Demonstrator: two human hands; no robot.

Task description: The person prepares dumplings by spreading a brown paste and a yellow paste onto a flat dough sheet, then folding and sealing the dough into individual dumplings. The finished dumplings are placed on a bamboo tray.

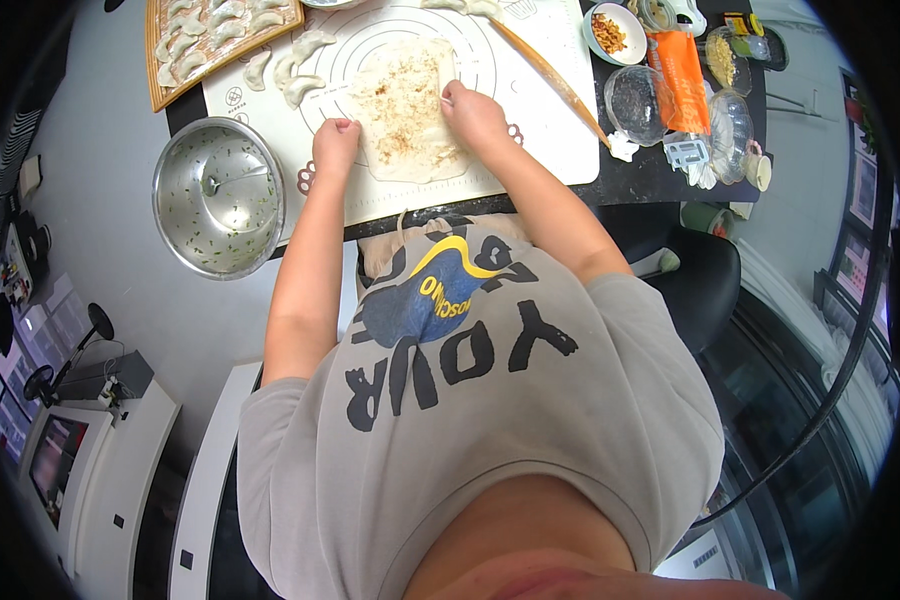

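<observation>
A rolled-out dough sheet (409, 112) with brown, crumbly seasoning spread over it lies on a white silicone pastry mat (547, 157). My right hand (474, 116) pinches the sheet's right edge, where a narrow strip of dough looks folded over. At the opposite edge, my left hand (336, 146) has its fingers closed on the dough's rim; its fingertips are partly hidden. Several uncooked dumplings (302, 90) rest on the mat up and left of the sheet. A tapered wooden rolling pin (547, 71) lies slantwise to the right.
A steel mixing bowl (195, 217) with green scraps and a spoon (232, 178) stands left. A bamboo tray (259, 41) holds several dumplings. On the right are a bowl of brown bits (630, 49), a clear bowl (634, 105), an orange packet (679, 82) and a black chair (697, 277).
</observation>
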